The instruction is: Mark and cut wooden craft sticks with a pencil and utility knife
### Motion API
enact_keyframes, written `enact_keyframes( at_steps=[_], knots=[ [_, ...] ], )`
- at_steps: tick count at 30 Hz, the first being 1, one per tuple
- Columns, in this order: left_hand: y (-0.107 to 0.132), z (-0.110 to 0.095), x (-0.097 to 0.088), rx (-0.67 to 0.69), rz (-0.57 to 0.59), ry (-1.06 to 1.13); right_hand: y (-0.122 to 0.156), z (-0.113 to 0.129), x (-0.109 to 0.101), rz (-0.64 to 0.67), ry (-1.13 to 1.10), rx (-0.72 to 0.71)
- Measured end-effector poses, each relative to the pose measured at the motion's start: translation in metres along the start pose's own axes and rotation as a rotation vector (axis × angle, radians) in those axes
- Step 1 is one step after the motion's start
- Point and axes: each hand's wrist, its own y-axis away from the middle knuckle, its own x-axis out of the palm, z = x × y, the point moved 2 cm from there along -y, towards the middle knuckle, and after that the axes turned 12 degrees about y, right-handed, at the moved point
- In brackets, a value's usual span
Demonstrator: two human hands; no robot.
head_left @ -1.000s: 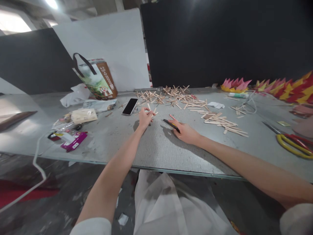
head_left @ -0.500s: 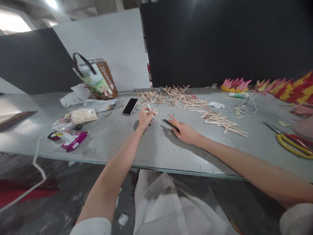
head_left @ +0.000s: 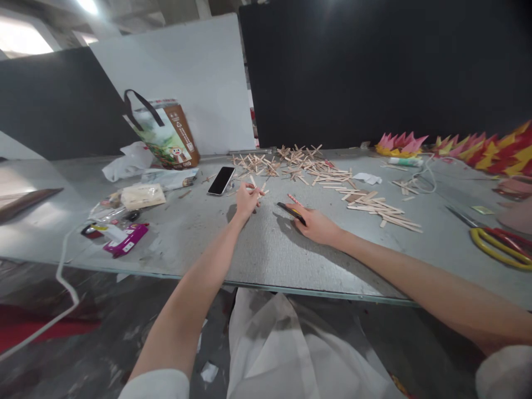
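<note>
My left hand (head_left: pixel 248 200) is closed, its fingers pinching small pale wooden sticks (head_left: pixel 263 188) above the grey table. How these sticks join is hidden by the fingers. To its right, my right hand (head_left: pixel 318 224) rests low over the table, wrapped round a black and yellow utility knife (head_left: pixel 291 211). The knife's front end points left toward my left hand, with a gap between. Just beyond the right hand's fingers shows a thin red-and-white striped piece (head_left: pixel 295 199). Behind both hands spreads a loose heap of wooden sticks (head_left: pixel 305 164).
A phone (head_left: pixel 221 180) lies left of my left hand. Farther left are a printed bag (head_left: pixel 166 138), plastic packets (head_left: pixel 143 195) and a purple packet (head_left: pixel 127 240). On the right are more sticks (head_left: pixel 376 206), scissors (head_left: pixel 494 244) and folded paper shapes (head_left: pixel 401 145). The table edge (head_left: pixel 291 290) runs close in front.
</note>
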Motion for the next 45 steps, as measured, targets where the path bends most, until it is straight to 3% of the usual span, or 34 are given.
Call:
enact_keyframes(
  at_steps=[24, 31, 39, 45],
  knots=[
    [0.002, -0.003, 0.001, 0.009, 0.035, 0.028, 0.001, 0.002, -0.003, 0.004, 0.011, 0.004],
    [0.011, -0.011, 0.009, 0.161, 0.229, 0.119, 0.001, 0.001, -0.002, -0.013, -0.009, -0.019],
    [0.014, -0.005, 0.014, 0.041, 0.323, 0.082, 0.0, 0.002, -0.003, 0.003, -0.008, 0.004],
    [0.014, -0.002, 0.015, 0.076, 0.356, -0.01, 0.0, 0.0, -0.001, 0.003, -0.002, 0.001]
  ],
)
